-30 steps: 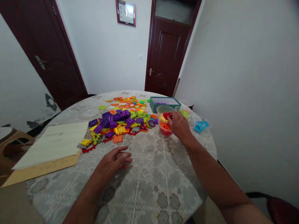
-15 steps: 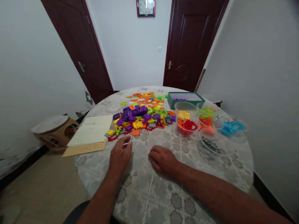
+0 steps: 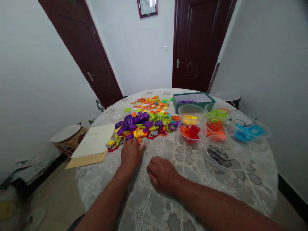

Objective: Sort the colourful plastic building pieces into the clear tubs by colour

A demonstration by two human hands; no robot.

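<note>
My left hand (image 3: 131, 154) is at the near edge of a pile of colourful plastic gear and square pieces (image 3: 144, 120). Its fingertips reach an orange piece (image 3: 140, 141), which they partly cover; the thumb stands out to the side, and I see nothing held. On the patterned tablecloth (image 3: 154, 205) rests my right hand (image 3: 163, 175), palm down with its fingers curled in and nothing visible in them. Purple pieces (image 3: 134, 121) lie on top of the pile, with yellow, green, red and grey ones around them.
Clear plastic bowls on the right hold yellow (image 3: 190, 120), red (image 3: 193, 132), orange (image 3: 216, 128), green (image 3: 218, 113), blue (image 3: 250, 131) and grey pieces (image 3: 218, 155). Behind them stands a green box (image 3: 192, 107) with purple pieces. Paper (image 3: 95, 139) lies left; a stool (image 3: 67, 134) stands beyond.
My left hand has moved forward and right to the pile's near edge, now covering part of the orange piece. My right hand stays on the cloth, fingers curled. The view has shifted slightly.
</note>
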